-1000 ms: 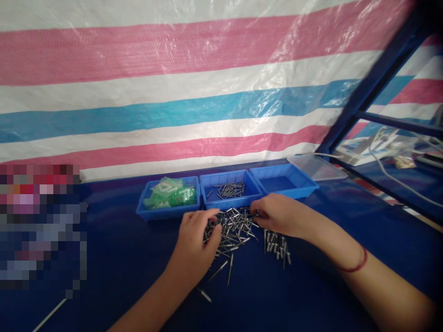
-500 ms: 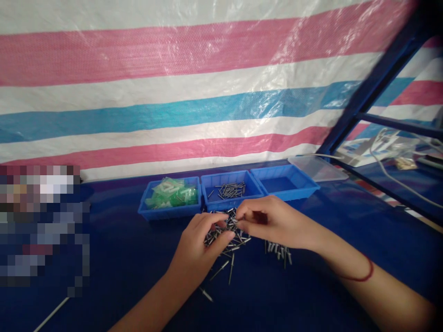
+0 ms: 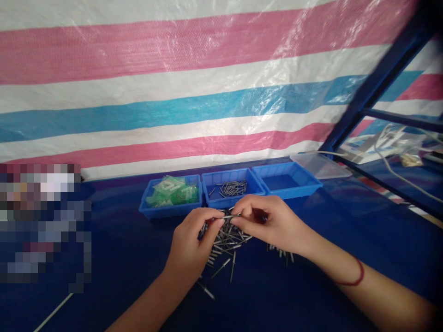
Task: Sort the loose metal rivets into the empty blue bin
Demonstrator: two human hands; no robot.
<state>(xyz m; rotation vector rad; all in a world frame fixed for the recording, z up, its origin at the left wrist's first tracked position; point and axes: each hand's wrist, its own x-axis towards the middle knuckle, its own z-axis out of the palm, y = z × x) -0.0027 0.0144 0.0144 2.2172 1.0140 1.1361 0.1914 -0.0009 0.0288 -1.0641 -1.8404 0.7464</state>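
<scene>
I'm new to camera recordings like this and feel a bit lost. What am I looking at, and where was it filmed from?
There is no machine here: a person works with bare hands, filmed by one head-worn camera looking forward and down. The left hand and right hand hold a thin metal piece between their fingertips. Below them, on the dark blue table, lies a pile of similar pieces. Behind stand three blue bins: the left bin holds green packets, the middle bin metal pins; the right bin stands beside them. A striped sheet hangs behind.
</scene>
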